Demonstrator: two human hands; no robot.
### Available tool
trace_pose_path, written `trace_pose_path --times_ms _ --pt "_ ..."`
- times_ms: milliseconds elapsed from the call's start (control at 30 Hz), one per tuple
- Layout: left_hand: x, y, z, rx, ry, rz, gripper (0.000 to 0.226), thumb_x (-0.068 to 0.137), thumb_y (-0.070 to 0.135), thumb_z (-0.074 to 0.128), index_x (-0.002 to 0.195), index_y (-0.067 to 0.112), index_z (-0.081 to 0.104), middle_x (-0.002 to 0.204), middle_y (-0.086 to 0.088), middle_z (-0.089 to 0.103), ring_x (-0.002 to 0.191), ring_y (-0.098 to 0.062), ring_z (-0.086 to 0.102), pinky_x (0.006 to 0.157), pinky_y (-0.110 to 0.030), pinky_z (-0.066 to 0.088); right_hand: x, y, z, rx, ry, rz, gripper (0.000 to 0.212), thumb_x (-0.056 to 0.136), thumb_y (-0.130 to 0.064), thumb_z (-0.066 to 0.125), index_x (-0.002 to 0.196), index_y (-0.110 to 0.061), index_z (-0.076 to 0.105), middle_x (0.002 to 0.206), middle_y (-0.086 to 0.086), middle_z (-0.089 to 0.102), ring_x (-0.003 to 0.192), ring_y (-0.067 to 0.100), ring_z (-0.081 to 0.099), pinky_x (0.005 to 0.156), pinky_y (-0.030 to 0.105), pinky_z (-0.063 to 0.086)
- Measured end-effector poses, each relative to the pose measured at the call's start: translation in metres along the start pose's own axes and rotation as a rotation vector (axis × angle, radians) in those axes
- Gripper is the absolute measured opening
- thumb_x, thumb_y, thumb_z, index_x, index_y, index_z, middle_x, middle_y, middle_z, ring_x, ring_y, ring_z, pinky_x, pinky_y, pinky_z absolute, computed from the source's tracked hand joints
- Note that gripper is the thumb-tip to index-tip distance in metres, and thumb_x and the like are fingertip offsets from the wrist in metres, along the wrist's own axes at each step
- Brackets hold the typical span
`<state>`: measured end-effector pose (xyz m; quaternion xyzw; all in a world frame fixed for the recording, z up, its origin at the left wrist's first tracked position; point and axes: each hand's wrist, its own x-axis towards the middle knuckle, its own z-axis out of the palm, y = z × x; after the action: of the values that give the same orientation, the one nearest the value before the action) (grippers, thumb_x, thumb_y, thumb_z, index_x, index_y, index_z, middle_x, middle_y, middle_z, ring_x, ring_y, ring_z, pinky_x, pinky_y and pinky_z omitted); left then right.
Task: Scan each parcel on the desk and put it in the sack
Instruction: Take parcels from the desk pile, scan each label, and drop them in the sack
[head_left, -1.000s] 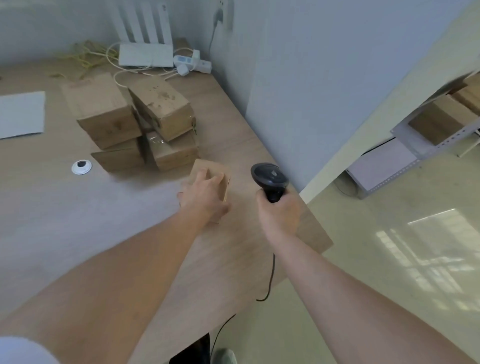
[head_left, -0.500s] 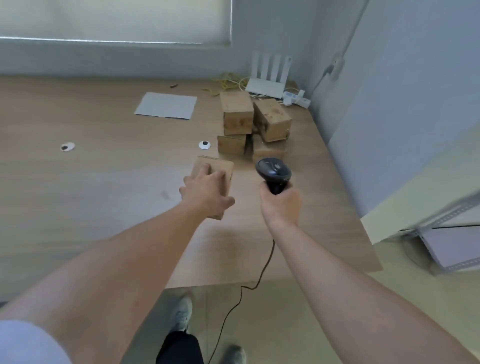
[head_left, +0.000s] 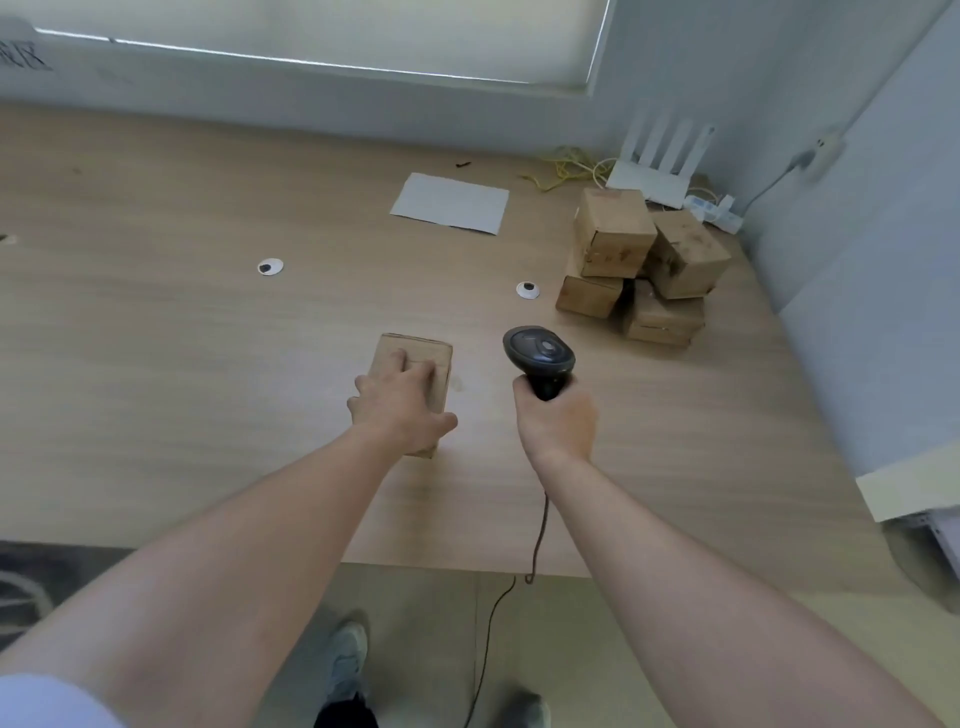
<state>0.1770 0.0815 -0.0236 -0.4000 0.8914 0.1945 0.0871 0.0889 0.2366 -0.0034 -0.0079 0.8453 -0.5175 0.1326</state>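
Brown cardboard parcel (head_left: 415, 364) flat on desk (head_left: 182, 364)

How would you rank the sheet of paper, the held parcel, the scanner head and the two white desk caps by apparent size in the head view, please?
1. Paper
2. Parcel, partly covered by the left hand
3. Scanner head, gripped by the right hand
4. Caps: alike, unranked.
The paper lies farther away, so it truly is larger.

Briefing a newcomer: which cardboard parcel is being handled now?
On the wooden desk, look toward the near edge, left of the black handheld scanner. The small brown cardboard parcel there lies alone under the left hand, apart from the stacked boxes.
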Motion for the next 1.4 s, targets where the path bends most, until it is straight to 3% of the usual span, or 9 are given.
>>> trace_pose_path --times_ms 367,567,667,800,933,1100,1200,1333,1400 --pt "0.098 -0.146 -0.007 0.007 -0.066 0.066 0.074 0.077 0.061 0.069 0.143 0.038 0.045 0.154 0.003 0.029 0.118 -0.041 0.042 0.092 -0.049 0.046 -0.029 -0.016 0.164 -0.078 0.056 0.124 0.014 0.089 -0.03 0.073 0.084 -0.023 0.062 0.077 -0.01 0.065 0.078 0.021 0.062 0.07 0.027 0.04" --pt "0.13 -0.182 0.006 0.039 -0.103 0.099 0.084 0.076 0.063 0.071 0.149 0.039 0.036 0.162 -0.001 0.02 0.126 -0.043 0.039 0.101 -0.052 0.044 -0.027 -0.019 0.214 -0.109 0.064 0.144 0.015 0.089 -0.029 0.073 0.081 -0.024 0.062 0.075 -0.008 0.066 0.07 0.008 0.061 0.067 0.028 0.04" --pt "0.138 -0.191 0.013 0.039 -0.118 0.108 0.086 0.075 0.061 0.072 0.15 0.038 0.035 0.163 -0.003 0.019 0.128 -0.044 0.038 0.103 -0.051 0.042 -0.025 -0.017 0.227 -0.127 0.057 0.152 0.014 0.089 -0.029 0.074 0.082 -0.024 0.062 0.077 -0.007 0.068 0.074 0.014 0.063 0.068 0.027 0.042" --pt "0.143 -0.198 0.025 0.037 -0.149 0.123 0.088 0.079 0.057 0.072 0.154 0.038 0.031 0.168 -0.009 0.009 0.147 -0.051 0.018 0.121 -0.056 0.023 -0.021 -0.011 0.237 -0.152 0.052 0.164 0.015 0.088 -0.03 0.073 0.081 -0.023 0.062 0.079 -0.004 0.069 0.082 0.023 0.066 0.072 0.031 0.046" --pt "0.143 -0.203 0.028 0.022 -0.162 0.122 0.092 0.083 0.051 0.074 0.159 0.039 0.023 0.17 -0.008 0.003 0.153 -0.051 0.003 0.124 -0.063 0.011 -0.019 -0.004 0.242 -0.159 0.025 0.172 0.014 0.087 -0.032 0.073 0.084 -0.021 0.064 0.08 -0.004 0.07 0.083 0.024 0.067 0.073 0.032 0.049" --pt "0.144 -0.22 0.022 -0.187 -0.156 0.088 0.093 0.084 0.05 0.07 0.162 0.039 0.02 0.172 -0.006 0.006 0.155 -0.045 0.007 0.125 -0.062 0.013 -0.018 -0.003 0.245 -0.145 -0.033 0.172 0.013 0.087 -0.031 0.071 0.082 -0.022 0.063 0.076 -0.006 0.067 0.077 0.02 0.065 0.068 0.03 0.045" --pt "0.14 -0.238 0.013 -0.328 -0.137 0.056 0.093 0.086 0.05 0.061 0.163 0.043 0.011 0.172 -0.007 0.013 0.154 -0.035 0.023 0.123 -0.05 0.028 -0.018 -0.006 0.25 -0.129 -0.063 0.172 0.013 0.087 -0.031 0.071 0.081 -0.023 0.063 0.075 -0.006 0.066 0.072 0.017 0.063 0.067 0.03 0.046" --pt "0.137 -0.259 0.001 -0.39 -0.064 0.055 0.08 0.097 0.032 0.057 0.165 0.037 0.016 0.152 -0.012 0.045 0.127 -0.028 0.051 0.109 -0.035 0.039 -0.019 -0.008 0.259 -0.136 -0.097 0.151 0.015 0.086 -0.031 0.072 0.079 -0.023 0.062 0.073 -0.006 0.064 0.072 0.019 0.062 0.067 0.032 0.049" --pt "0.137 -0.27 -0.001 -0.39 0.004 0.061 0.073 0.099 0.02 0.055 0.163 0.037 0.026 0.139 -0.012 0.054 0.118 -0.028 0.055 0.102 -0.032 0.04 -0.02 -0.008 0.264 -0.132 -0.108 0.143 0.016 0.086 -0.03 0.072 0.078 -0.022 0.061 0.071 -0.006 0.063 0.072 0.021 0.062 0.067 0.033 0.05"
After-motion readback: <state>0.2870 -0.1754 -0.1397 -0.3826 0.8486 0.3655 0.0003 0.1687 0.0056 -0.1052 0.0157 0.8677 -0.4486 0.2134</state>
